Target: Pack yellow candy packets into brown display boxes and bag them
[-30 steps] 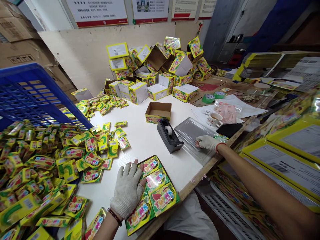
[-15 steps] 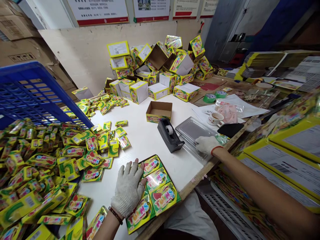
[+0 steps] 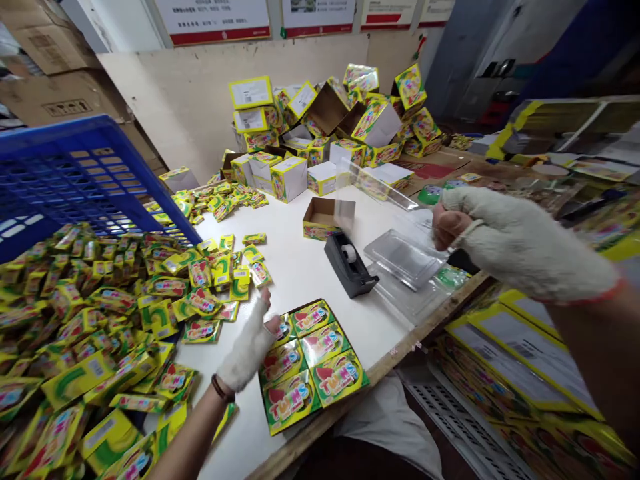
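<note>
My right hand, in a white glove with bare fingertips, is closed on a clear plastic cover held up above the table. My gloved left hand is at the left side of an open display box filled with several green TWINS packs. Its fingers point away from me with the thumb apart, and I see nothing in them. More clear plastic covers lie on the table below my right hand. Beside them stands a black tape dispenser.
Loose yellow-green packs heap up at the left beside a blue plastic crate. An open-topped small box stands mid-table, with a pile of boxes behind. Stacked cartons stand beyond the wooden table edge at the right.
My right hand has lifted a clear plastic cover from the stack and raised it. My left hand has shifted off the packs to the box's left side.
</note>
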### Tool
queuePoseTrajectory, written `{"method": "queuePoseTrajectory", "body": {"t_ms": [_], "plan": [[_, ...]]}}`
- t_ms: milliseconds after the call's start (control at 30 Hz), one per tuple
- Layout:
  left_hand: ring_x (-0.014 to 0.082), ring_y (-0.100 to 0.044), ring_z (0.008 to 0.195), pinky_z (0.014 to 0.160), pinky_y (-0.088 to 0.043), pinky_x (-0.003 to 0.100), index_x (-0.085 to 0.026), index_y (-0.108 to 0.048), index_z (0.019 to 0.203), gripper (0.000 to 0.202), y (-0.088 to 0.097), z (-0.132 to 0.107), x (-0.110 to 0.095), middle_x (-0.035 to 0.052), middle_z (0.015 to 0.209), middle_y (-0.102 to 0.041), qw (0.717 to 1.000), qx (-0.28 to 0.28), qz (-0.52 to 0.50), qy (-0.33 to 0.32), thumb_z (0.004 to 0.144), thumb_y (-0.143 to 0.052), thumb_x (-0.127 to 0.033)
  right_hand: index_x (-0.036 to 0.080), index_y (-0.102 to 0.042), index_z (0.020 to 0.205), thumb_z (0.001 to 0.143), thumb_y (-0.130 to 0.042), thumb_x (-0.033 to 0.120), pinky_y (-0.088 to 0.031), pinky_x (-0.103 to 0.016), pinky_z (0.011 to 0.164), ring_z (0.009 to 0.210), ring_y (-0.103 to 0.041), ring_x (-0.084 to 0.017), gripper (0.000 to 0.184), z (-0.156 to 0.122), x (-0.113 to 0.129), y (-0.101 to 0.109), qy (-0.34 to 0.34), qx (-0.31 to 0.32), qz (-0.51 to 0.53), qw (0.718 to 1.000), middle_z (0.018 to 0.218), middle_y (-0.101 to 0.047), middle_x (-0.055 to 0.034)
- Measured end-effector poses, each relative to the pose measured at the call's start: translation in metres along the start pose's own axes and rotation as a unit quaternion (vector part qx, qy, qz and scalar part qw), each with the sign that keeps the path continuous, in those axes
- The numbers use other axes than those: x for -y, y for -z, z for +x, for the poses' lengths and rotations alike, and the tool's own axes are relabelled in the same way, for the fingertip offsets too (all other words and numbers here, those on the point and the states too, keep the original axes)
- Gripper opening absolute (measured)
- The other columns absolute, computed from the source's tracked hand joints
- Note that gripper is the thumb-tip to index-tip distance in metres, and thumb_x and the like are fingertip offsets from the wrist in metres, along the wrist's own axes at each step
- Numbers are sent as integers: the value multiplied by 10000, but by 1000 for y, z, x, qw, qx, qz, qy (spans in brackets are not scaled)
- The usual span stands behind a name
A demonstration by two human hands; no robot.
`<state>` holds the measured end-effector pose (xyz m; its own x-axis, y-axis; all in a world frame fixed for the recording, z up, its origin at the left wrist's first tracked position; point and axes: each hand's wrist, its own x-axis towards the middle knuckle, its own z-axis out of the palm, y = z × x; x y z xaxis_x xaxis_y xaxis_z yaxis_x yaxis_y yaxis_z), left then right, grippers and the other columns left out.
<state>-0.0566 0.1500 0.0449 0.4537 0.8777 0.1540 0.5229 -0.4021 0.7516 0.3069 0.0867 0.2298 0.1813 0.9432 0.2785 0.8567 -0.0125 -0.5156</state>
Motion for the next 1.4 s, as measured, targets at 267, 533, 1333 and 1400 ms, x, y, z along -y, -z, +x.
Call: {"method": "queuePoseTrajectory", "body": {"t_ms": [267,533,1333,1400], "plan": [[151,-663,692,615,-543,285,-291,-313,1505,915,82,0,-74,44,1004,-693,915,-65,-392,77,741,-780,-479,220,-406,662,716,-768,609,-382,-229,437,456,-358,-69,533,19,49,-101,-60,388,476,787,558,-370,77],[109,-493,609,590,-398,240,-180,-598,911,157,20,15,3,-35,699,-521,963,-162,-96,191,828,-587,-313,201,-574,765,750,-640,252,-380,-208,498,520,-485,-89,85,34,23,-208,-85,289,209,930,593,-519,42],[347,-505,1183,950,-408,519,-272,-514,1409,527,-69,8,-64,155,1385,-514,919,111,368,-86,948,-504,-526,141,-345,1543,824,-596,437,-469,-289,653,676,-534,-142,817,-109,-33,-195,-201,345,360,844,864,-611,-10],[323,-522,1141,948,-407,497,-215,-518,1392,506,-68,6,-64,138,1290,-570,922,90,372,-61,968,-478,-489,118,-350,1521,805,-599,427,-484,-297,721,747,-557,-153,818,-111,-34,-198,-193,286,369,863,897,-602,-18]]}}
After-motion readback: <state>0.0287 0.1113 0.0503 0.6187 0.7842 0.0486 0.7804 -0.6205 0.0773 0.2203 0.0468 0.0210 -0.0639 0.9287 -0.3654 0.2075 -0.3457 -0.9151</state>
